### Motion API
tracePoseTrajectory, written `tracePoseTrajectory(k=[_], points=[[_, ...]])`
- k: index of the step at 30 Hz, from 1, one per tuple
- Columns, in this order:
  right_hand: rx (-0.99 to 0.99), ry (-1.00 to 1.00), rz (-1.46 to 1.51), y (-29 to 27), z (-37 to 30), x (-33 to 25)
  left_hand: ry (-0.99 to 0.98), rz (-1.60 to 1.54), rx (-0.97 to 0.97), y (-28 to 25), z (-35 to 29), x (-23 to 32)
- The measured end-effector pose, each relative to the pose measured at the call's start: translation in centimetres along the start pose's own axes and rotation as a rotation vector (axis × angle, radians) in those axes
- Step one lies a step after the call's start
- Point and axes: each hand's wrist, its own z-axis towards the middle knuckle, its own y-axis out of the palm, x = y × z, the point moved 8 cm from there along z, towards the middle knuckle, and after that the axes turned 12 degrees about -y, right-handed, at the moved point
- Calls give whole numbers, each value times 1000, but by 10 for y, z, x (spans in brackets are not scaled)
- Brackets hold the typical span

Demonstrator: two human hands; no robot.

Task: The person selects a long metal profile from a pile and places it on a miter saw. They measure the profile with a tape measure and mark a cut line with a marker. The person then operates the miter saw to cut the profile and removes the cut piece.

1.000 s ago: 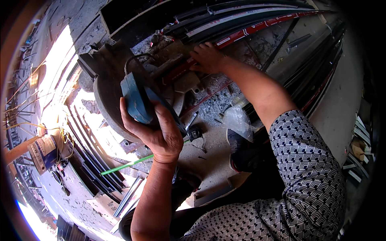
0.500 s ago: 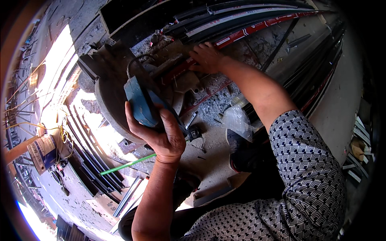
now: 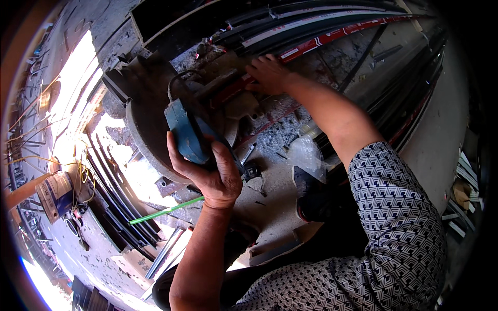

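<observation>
The left hand (image 3: 210,179) grasps the rear end of a blue handle (image 3: 188,136), which lies at 11 o'clock from the palm. The thumb runs up the handle's right side and 1 finger up its left, leaving a V between them; the other fingers are hidden. The left forearm (image 3: 198,259) rises from the lower edge toward 12 o'clock, tipped slightly to the right at the wrist.

The right hand (image 3: 270,75), at 1 o'clock from the left, lies over a red-faced bar (image 3: 321,41) with its fingers spread and bent. I cannot tell whether they close underneath it. The right arm is bent at the elbow below a patterned sleeve (image 3: 397,202), the forearm aimed toward 10 o'clock. From the right hand the bar stretches out between 2 and 3 o'clock; its other end runs toward 8 o'clock, beside the cutting machine.

A rounded grey guard (image 3: 145,140) stands at 10 o'clock from the left hand. Near that hand are a black tape measure (image 3: 252,171) at 3 o'clock and a green strip (image 3: 166,211) at 8 o'clock. A clear plastic bag (image 3: 306,156) sits at 5 o'clock from the right hand.
</observation>
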Motion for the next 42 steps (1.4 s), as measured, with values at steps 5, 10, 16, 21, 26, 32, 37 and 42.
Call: tracePoseTrajectory(k=[5,10,16,21,26,32,37,42], points=[[13,-7,-27,-1,0,-2,-17,-46,-13,1,0,1],[44,-17,-38,-1,1,-2,-18,-41,-17,1,-2,-1],[55,-30,-41,2,1,-1,-40,-70,-37,3,-6,-6],[62,-29,-29,2,0,0,-29,0,-35,4,-12,-19],[9,-11,-9,2,3,0,-36,-96,-46,7,-18,-19],[5,-4,15,4,3,2,25,-58,-60,9,-27,-26],[47,-16,-7,1,2,1,39,-40,-69,8,-27,-27],[63,-45,-64,3,1,0,4,32,-64,2,-10,-15]])
